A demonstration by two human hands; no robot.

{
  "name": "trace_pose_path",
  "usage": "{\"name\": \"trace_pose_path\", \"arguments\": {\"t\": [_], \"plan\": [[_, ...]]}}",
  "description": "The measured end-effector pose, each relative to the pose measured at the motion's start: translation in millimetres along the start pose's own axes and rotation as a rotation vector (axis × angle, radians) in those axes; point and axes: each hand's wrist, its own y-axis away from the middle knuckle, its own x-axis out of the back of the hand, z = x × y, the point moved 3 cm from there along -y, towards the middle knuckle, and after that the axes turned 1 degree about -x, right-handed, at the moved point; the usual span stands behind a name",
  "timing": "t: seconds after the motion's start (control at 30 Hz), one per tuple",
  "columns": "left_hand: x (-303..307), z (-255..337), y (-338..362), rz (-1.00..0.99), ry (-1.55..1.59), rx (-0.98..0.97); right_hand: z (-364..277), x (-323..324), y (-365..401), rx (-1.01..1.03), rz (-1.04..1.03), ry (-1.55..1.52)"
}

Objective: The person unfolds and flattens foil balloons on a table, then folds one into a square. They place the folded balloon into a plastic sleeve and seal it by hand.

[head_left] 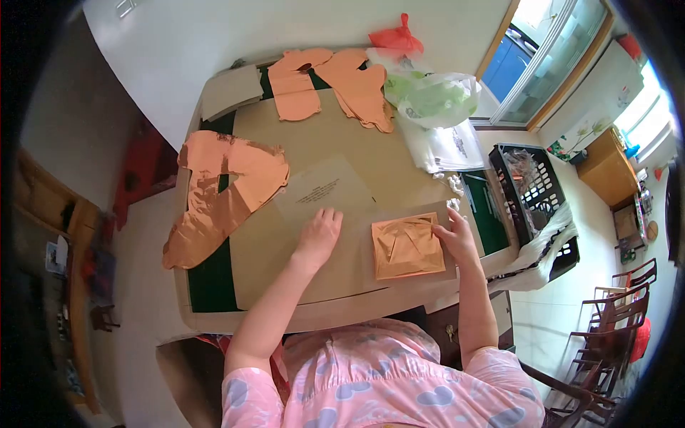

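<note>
My left hand rests over the cardboard with its fingers curled in. Its fingertips are at the lower edge of a clear plastic bag with printed text, lying flat. Whether they pinch the bag is hidden. A flat, square, folded packet of copper-coloured foil lies at the right front on a cardboard piece. My right hand grips the packet's right edge, thumb on top, other fingers partly hidden. Left of my left hand lies a large uninflated foil balloon, shiny and copper-coloured.
More flat foil balloons lie at the back, beside cardboard pieces. Back right are a green-and-white plastic bag, a red bag and clear packaging. A black crate stands right of the table.
</note>
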Motion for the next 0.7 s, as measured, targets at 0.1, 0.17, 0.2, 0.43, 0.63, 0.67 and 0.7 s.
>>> {"name": "trace_pose_path", "arguments": {"t": [0.1,0.17,0.2,0.43,0.63,0.67,0.7], "plan": [[1,-3,-1,0.040,0.096,0.014,-2,2,0,-0.005,0.013,0.043],[5,-7,0,0.044,0.164,0.031,-1,3,-2,-0.032,-0.001,0.037],[14,-7,3,0.020,0.183,0.043,1,3,-2,-0.050,-0.010,0.035],[6,-2,-1,-0.022,0.023,0.048,-8,-1,-3,-0.056,-0.001,0.032],[0,0,-4,0.171,-0.002,0.074,-2,-2,-5,0.024,-0.008,0.096],[-3,0,-5,0.171,0.030,0.078,-1,-10,-5,-0.001,-0.031,0.143],[-5,0,-6,0.170,0.063,0.079,11,-19,-9,0.032,-0.033,0.200]]}}
